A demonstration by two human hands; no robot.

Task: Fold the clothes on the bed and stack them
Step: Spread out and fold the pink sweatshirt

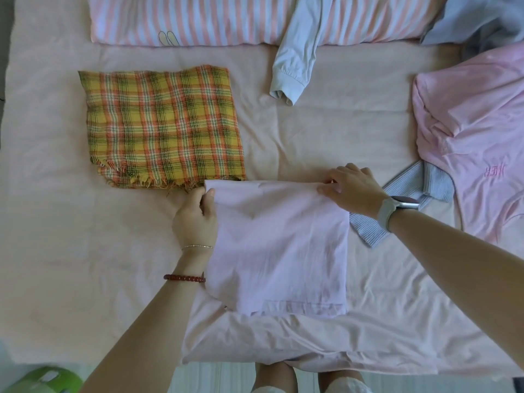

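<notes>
Pink bed sheet [56,222] is covered with clothes; a pale pink garment [280,245] is pinched at its far corners by left hand [195,219] and right hand [351,188] fingers.

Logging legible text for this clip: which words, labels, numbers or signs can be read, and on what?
Pink T-shirt: darker pink characters on its front, upside down in this view and too blurred to read.
Striped pillow: a small rabbit-ear drawing, no words.
Plaid cloth and smartwatch: no text visible.
</notes>
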